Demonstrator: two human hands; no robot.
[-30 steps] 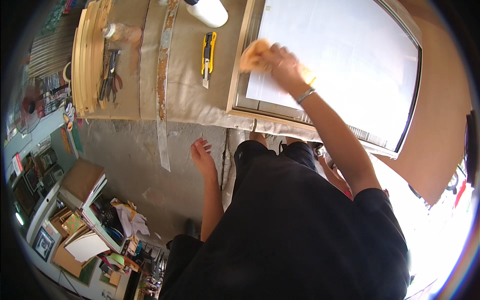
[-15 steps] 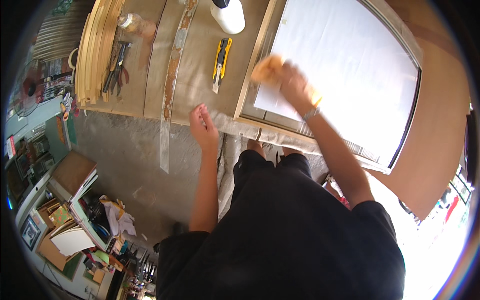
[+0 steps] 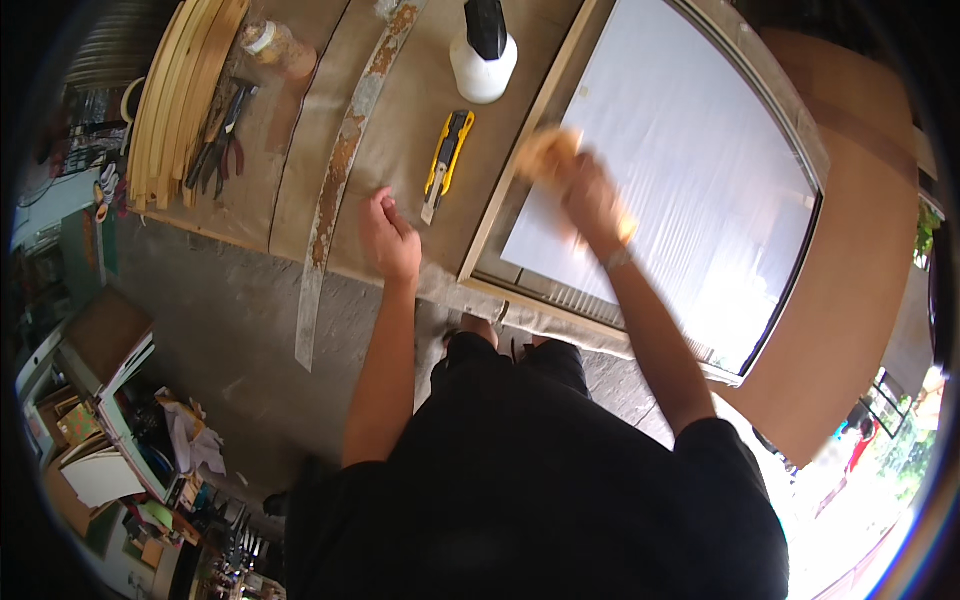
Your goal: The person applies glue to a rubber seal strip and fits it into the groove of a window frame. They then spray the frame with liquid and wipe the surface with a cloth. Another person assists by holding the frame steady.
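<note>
My right hand (image 3: 593, 205), blurred by motion, is closed around an orange-yellow cloth (image 3: 547, 157). It is over the left part of a glass-like pane with a white sheet (image 3: 690, 170), set in a wooden frame (image 3: 499, 200). My left hand (image 3: 391, 238) hovers near the table's front edge, empty, its fingers loosely curled with a gap at the thumb. Beside it on the right lies a yellow and black utility knife (image 3: 447, 165) with its blade out. A rusty metal straightedge (image 3: 338, 165) is on its left.
Behind the knife stands a white bottle with a black top (image 3: 484, 70). Farther left are pliers (image 3: 228, 130), a jar (image 3: 278, 48) and a stack of wooden strips (image 3: 185, 105). The straightedge juts past the front edge. Brown board (image 3: 850, 270) lies right of the frame.
My view has shifted, so the bottle and knife appear lower. The right hand, still holding the cloth, is blurred by motion in both frames. My left hand has moved forward, closer to the knife.
</note>
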